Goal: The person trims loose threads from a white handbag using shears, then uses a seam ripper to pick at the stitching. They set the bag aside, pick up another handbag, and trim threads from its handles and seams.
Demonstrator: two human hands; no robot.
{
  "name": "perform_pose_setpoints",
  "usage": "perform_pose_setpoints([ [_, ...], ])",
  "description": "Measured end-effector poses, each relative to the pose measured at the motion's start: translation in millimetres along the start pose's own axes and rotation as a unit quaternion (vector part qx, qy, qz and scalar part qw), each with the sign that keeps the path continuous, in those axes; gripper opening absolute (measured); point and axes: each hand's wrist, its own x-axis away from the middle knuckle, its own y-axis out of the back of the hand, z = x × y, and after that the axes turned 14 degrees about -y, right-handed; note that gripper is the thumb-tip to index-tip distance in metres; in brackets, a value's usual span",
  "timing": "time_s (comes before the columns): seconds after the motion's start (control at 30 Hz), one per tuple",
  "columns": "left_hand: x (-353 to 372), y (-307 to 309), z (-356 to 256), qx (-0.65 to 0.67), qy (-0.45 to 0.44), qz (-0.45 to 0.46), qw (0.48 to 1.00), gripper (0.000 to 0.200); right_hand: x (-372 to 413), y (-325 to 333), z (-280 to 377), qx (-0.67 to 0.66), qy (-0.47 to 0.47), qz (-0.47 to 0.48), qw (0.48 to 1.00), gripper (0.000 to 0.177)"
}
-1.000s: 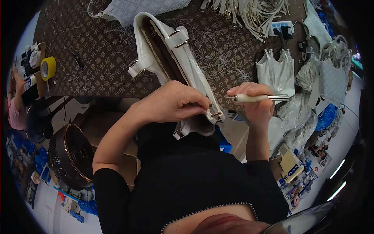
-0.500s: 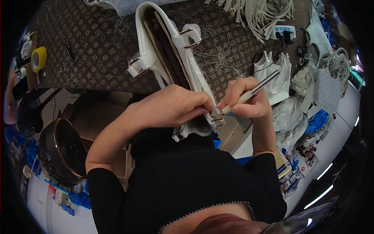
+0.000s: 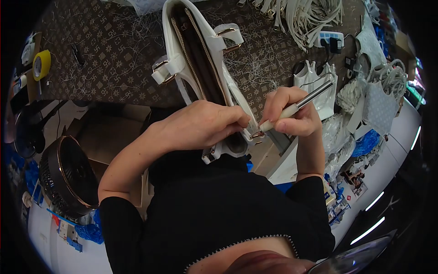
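A white handbag (image 3: 173, 48) lies across the table's near edge, its zipped brown lining showing and gold buckles on its strap tabs. My left hand (image 3: 207, 122) is closed in a pinch on the bag's near end, beside a gold buckle (image 3: 257, 134). Pinched in my right hand (image 3: 296, 114) is a pen-shaped tool (image 3: 314, 95) with a silver shaft and a cream grip. The tool's lower end points at that buckle; its tip is too small to make out. My two hands are close together but apart.
Loose thread ends litter the brown patterned tabletop (image 3: 118, 59). White straps (image 3: 305, 18) are heaped at the back right by a power strip (image 3: 329, 36). More white bag pieces (image 3: 319, 86) hang at the right. A black fan (image 3: 73, 176) stands at left, and yellow tape (image 3: 41, 65) lies farther back.
The view has shifted slightly. The tool's tip is a little nearer the gold buckle, with my right hand tilted somewhat differently. My left hand keeps its pinch on the handbag.
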Motion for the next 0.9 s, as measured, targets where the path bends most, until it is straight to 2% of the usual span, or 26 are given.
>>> perform_pose_setpoints([
  [0.1,1,-1,0,0.013,0.002,-0.003,1.0,0.013,1,3,0,0.041,0.017,0.013,0.999,0.014],
  [0.2,1,-1,0,0.009,-0.006,-0.005,1.0,0.012,1,4,7,0.074,-0.005,0.0,0.997,0.014],
  [0.27,0,1,-1,0.006,-0.003,-0.002,1.0,0.012,-2,5,14,0.139,-0.029,0.015,0.99,0.011],
  [0.47,2,-2,1,0.0,-0.009,-0.013,1.0,0.013,-12,0,34,0.226,-0.045,0.05,0.972,0.015],
  [0.6,1,-3,1,-0.018,-0.021,-0.014,1.0,0.012,-17,-2,43,0.231,-0.052,0.054,0.97,0.016],
  [0.7,1,-3,1,-0.02,-0.025,-0.022,0.999,0.011,-19,-6,51,0.248,-0.094,0.056,0.962,0.015],
  [0.9,0,-5,2,-0.022,-0.026,-0.033,0.999,0.011,-24,-7,49,0.298,-0.06,0.079,0.949,0.015],
])
